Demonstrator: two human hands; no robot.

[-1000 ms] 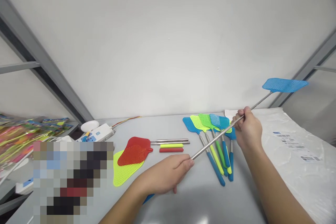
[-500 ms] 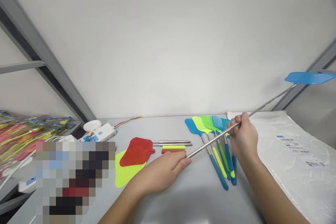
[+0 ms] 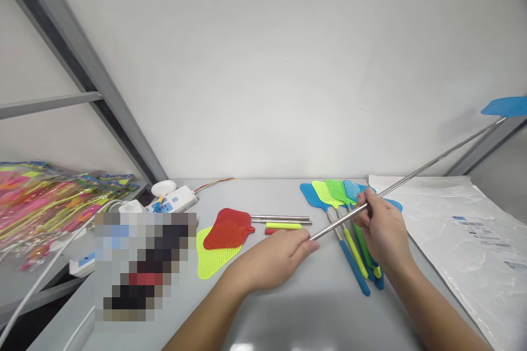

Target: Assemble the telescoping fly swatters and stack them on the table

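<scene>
Where visible, rod (image 3: 436, 162) apparently in both hands (image 3: 278, 258) (image 3: 382, 227)

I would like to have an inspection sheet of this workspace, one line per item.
Surface: grey table, smooth where visible, left part pixelated.
Things: blue swatter held up; fanned swatters partly behind right hand; red head over yellow head, metal rods beside.
Clutter: packed goods at left, white package at right.
Hands: left hand and right hand both closed on the blue swatter.
Cables: white cable and coloured wires near power strip.
Surroundings: pale wall, metal frame.
</scene>
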